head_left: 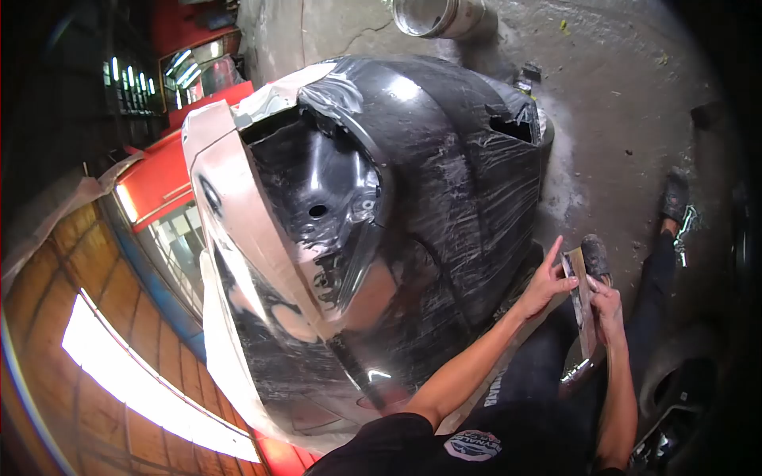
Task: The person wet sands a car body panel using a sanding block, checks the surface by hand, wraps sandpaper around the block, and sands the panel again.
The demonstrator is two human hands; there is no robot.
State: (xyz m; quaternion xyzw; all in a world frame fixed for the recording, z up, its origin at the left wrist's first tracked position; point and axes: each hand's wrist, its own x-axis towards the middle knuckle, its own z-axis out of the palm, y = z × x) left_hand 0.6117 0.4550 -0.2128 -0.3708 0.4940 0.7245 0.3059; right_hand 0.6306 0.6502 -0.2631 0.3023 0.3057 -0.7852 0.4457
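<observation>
My left hand [544, 289] has its index finger stretched out, while its thumb presses on the near face of a long, narrow sanding board [583, 305]. The board is tan and grey with worn edges. On the board's other side, my right hand [607, 305] grips it with bent fingers. Both hands hold it in front of my legs, beside the vehicle body [452, 190], which is wrapped in dark, wrinkled plastic film. An opening in the body [333, 182] exposes bare dark metal. Pinkish-beige patches [238, 182] show on the panel along its edge.
A bucket [429, 16] stands on the grey concrete floor [611, 111]. My shoes [594, 258] are close to the vehicle's side. Dark parts and a wheel lie at lower right [683, 397]. Red bodywork [159, 178] is behind the vehicle.
</observation>
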